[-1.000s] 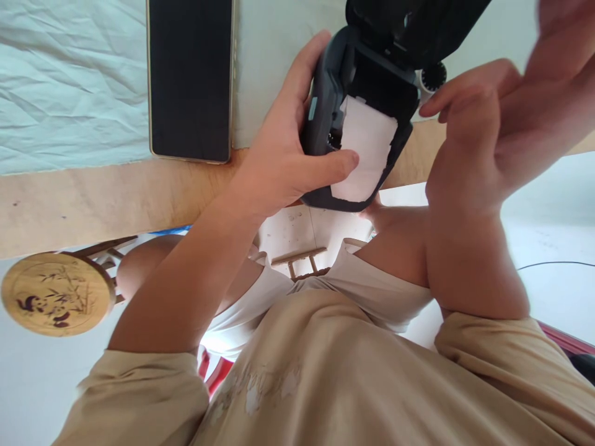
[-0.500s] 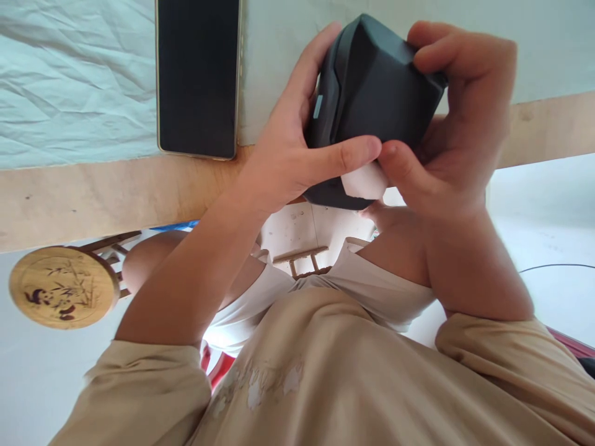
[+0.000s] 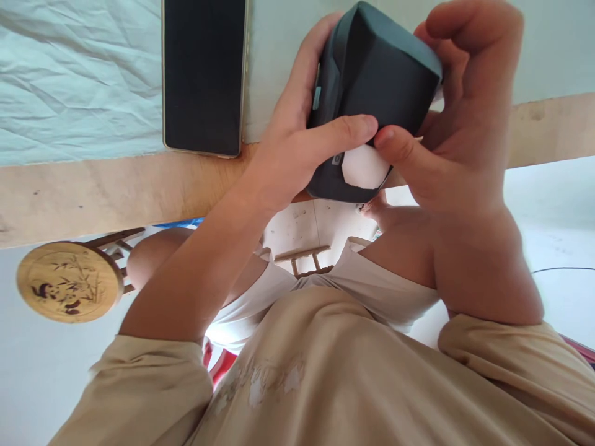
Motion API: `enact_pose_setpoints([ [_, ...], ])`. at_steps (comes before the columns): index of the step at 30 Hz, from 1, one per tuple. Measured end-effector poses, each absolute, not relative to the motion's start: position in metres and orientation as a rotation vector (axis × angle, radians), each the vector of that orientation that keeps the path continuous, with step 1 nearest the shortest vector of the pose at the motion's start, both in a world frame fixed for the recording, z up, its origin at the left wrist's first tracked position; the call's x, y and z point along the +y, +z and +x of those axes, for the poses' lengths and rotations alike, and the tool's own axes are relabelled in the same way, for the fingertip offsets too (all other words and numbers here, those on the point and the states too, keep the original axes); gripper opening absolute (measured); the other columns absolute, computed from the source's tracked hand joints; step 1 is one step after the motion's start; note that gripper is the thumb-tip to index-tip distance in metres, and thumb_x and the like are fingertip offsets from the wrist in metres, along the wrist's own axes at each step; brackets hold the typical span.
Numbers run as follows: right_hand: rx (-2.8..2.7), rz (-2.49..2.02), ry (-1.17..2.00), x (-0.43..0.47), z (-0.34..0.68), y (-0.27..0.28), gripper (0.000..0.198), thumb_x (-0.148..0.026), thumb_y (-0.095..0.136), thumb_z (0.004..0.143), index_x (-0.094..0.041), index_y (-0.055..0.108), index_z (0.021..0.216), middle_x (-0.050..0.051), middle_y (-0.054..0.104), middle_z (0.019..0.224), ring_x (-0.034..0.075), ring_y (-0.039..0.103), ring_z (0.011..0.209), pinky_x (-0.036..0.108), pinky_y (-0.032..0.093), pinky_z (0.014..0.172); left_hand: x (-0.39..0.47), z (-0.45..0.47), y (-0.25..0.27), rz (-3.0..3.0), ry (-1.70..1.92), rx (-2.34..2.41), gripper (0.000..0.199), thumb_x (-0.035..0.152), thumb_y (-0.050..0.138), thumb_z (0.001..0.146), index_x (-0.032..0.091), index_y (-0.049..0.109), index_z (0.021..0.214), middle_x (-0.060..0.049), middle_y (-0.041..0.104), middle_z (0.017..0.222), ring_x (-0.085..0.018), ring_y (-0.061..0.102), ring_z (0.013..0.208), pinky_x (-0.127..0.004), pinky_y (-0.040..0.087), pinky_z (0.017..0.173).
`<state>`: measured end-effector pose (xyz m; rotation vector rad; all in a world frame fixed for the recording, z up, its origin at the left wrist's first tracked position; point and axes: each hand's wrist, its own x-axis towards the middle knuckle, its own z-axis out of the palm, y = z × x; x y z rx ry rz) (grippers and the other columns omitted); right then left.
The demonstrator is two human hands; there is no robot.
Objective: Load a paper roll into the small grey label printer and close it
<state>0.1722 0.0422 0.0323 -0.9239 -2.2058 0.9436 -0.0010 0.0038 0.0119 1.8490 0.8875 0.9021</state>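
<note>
Both hands wrapped round the dark grey plastic box-shaped gadget (image 3: 372, 80); left hand (image 3: 297, 148) fingers clamped along its side, right hand (image 3: 446, 124) fingers curled over top; white paper strip (image 3: 365, 168) pokes out just below both thumbs; black flat phone (image 3: 203, 74) lies well apart on the tabletop (image 3: 93, 192).

The left hand (image 3: 297, 148) is raised in front of the chest, fingers curled round the far side of what it holds, thumb stretched across the near face. The right hand (image 3: 455, 124) clasps from the right, fingers hooked over the top, thumb tip meeting the left thumb. Both forearms angle upward, elbows bent.
</note>
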Motion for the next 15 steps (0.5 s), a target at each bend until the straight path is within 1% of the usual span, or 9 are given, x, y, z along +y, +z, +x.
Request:
enact_pose_setpoints([
  [2,-2.225,-0.948,1.002,0.042,0.172,0.035,0.064,-0.039,0.053,0.082,-0.007,0.028,0.130,0.005,0.026,0.134,-0.004,0.038,0.121,-0.002,0.044,0.080,0.012,0.006,0.018,2.087,0.746,0.790,0.091,0.048,-0.009,0.077,0.002,0.067,0.097,-0.001,0.058,0.085,-0.014,0.059,0.111,-0.025,0.046,0.075],
  [3,-2.221,-0.944,1.013,0.041,0.172,0.035,0.064,-0.038,0.052,0.082,-0.006,0.026,0.131,0.006,0.025,0.134,-0.004,0.038,0.121,-0.002,0.042,0.074,0.016,0.010,0.020,2.153,0.722,0.779,0.090,0.051,-0.005,0.078,0.001,0.068,0.089,0.000,0.057,0.080,-0.013,0.061,0.108,-0.022,0.045,0.074],
  [4,-2.214,-0.933,1.014,0.041,0.172,0.034,0.064,-0.037,0.052,0.082,-0.005,0.026,0.131,0.006,0.026,0.133,-0.004,0.039,0.119,-0.002,0.042,0.073,0.020,0.013,0.022,2.185,0.731,0.793,0.088,0.053,-0.002,0.079,0.001,0.069,0.083,-0.001,0.056,0.076,-0.012,0.061,0.106,-0.020,0.045,0.073],
  [5,-2.206,-0.919,1.003,0.040,0.172,0.033,0.063,-0.037,0.052,0.082,-0.004,0.028,0.131,0.006,0.028,0.132,-0.005,0.039,0.118,-0.003,0.044,0.078,0.022,0.016,0.023,2.184,0.762,0.821,0.086,0.055,0.002,0.080,0.001,0.069,0.081,-0.001,0.057,0.075,-0.011,0.062,0.106,-0.019,0.046,0.074],
  [6,-2.201,-0.902,0.976,0.040,0.171,0.030,0.062,-0.037,0.052,0.083,-0.003,0.031,0.130,0.005,0.031,0.131,-0.006,0.039,0.119,-0.003,0.045,0.089,0.025,0.018,0.023,2.156,0.806,0.857,0.083,0.056,0.006,0.081,0.002,0.069,0.080,-0.001,0.057,0.075,-0.011,0.062,0.108,-0.019,0.047,0.075],
  [8,-2.192,-0.881,0.906,0.040,0.171,0.025,0.059,-0.039,0.052,0.083,-0.003,0.036,0.127,0.003,0.035,0.129,-0.006,0.039,0.123,-0.001,0.039,0.112,0.028,0.019,0.023,2.038,0.904,0.921,0.077,0.057,0.013,0.083,0.004,0.070,0.084,-0.001,0.059,0.078,-0.012,0.061,0.111,-0.019,0.048,0.078],
  [9,-2.193,-0.883,0.883,0.041,0.171,0.022,0.059,-0.041,0.052,0.083,-0.004,0.038,0.127,0.002,0.036,0.129,-0.005,0.037,0.126,0.002,0.035,0.118,0.029,0.018,0.023,1.961,0.949,0.944,0.074,0.057,0.016,0.084,0.005,0.070,0.086,-0.001,0.059,0.080,-0.012,0.060,0.113,-0.019,0.049,0.080],
  [13,-2.193,-0.863,0.776,0.042,0.173,0.016,0.058,-0.041,0.050,0.084,-0.004,0.041,0.126,0.004,0.035,0.132,0.006,0.033,0.135,0.017,0.035,0.122,0.028,0.014,0.019,1.616,1.096,0.998,0.062,0.056,0.028,0.085,0.010,0.068,0.097,-0.002,0.061,0.085,-0.013,0.058,0.118,-0.020,0.051,0.089],
  [15,-2.215,-0.845,0.710,0.042,0.175,0.015,0.055,-0.040,0.049,0.084,-0.002,0.043,0.124,0.006,0.035,0.131,0.008,0.033,0.134,0.020,0.035,0.121,0.023,0.012,0.017,1.437,1.157,1.018,0.057,0.055,0.033,0.085,0.012,0.067,0.102,-0.002,0.062,0.088,-0.013,0.057,0.120,-0.020,0.051,0.093],
])
